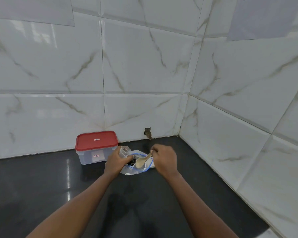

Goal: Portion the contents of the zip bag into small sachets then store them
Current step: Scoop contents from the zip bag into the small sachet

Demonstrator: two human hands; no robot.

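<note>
Left hand [118, 162] curled round a small clear sachet [124, 151], right hand [164, 158] pinching the handle of a wooden spoon [142, 161] whose bowl lies between the two grips, over the open zip bag [132, 171] on the dark counter [58, 186]; red-lidded container [96, 148] just left of the sachet grip.

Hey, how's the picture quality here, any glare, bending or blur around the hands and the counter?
Head view: wide-angle distortion bends the grout lines of the wall tiles; window glare on the upper-left tiles, a bright streak on the dark counter; the left hand gripping a sachet and the right hand holding the spoon look slightly soft; faint shadow on the counter between the forearms.
</note>
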